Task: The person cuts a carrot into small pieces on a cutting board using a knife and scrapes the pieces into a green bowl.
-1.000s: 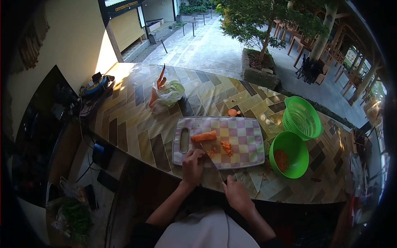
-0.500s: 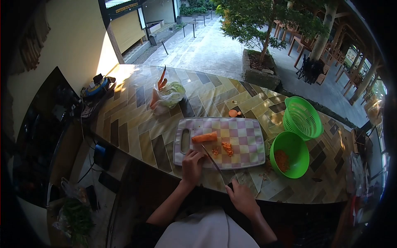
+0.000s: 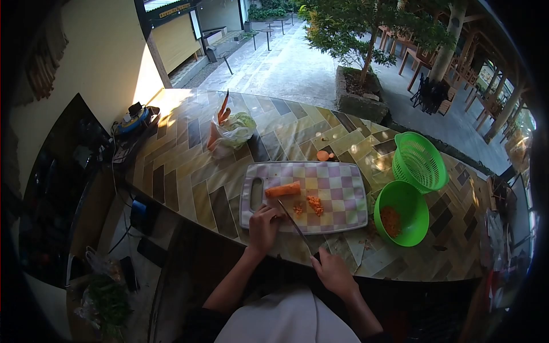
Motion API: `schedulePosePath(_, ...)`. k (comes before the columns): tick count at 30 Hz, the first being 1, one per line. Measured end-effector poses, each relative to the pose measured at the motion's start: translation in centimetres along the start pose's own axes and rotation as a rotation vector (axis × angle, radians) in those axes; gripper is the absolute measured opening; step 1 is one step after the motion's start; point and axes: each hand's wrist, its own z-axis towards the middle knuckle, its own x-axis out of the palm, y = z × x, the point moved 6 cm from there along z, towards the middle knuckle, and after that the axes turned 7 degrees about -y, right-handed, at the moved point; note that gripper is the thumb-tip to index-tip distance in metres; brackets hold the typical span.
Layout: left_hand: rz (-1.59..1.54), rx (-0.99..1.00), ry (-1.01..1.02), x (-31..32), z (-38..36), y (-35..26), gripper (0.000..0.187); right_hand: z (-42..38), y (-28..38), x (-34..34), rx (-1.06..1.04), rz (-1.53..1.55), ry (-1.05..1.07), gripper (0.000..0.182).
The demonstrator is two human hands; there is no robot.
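Observation:
A knife (image 3: 297, 228) is gripped by its handle in my right hand (image 3: 333, 270), at the table's near edge. Its blade slants up and left over the checkered cutting board (image 3: 349, 214), with the tip by my left hand. My left hand (image 3: 263, 227) rests at the board's lower left with its fingers bent together; whatever is under the fingertips is hidden. Just above it lies a thick peeled piece of carrot (image 3: 283, 189). A pile of diced carrot (image 3: 314, 205) sits to the right, and a few small carrot bits (image 3: 297, 210) lie close to the blade.
Right of the board stands a green bowl (image 3: 416, 214) with chopped carrot inside, touching a green colander (image 3: 420, 163) behind it. Carrot ends (image 3: 323, 155) lie beyond the board. A plastic bag (image 3: 235, 136) with carrots and a pale green vegetable sits at the back left.
Hardly anything differs. Both hands and the knife keep nearly the same place, and the carrot pieces lie as before.

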Motion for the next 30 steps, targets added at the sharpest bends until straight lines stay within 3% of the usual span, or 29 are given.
schedulePosePath(20,0.155,0.217,0.036,0.2,-1.3,-1.1,0.01,1.5,0.7,0.2,-0.059,-0.156,0.015,0.029)
schedulePosePath(30,0.106,0.136,0.016,0.2,-1.4,-1.0,0.01,0.4,-0.7,-1.9,-0.055,-0.041,-0.086,0.034)
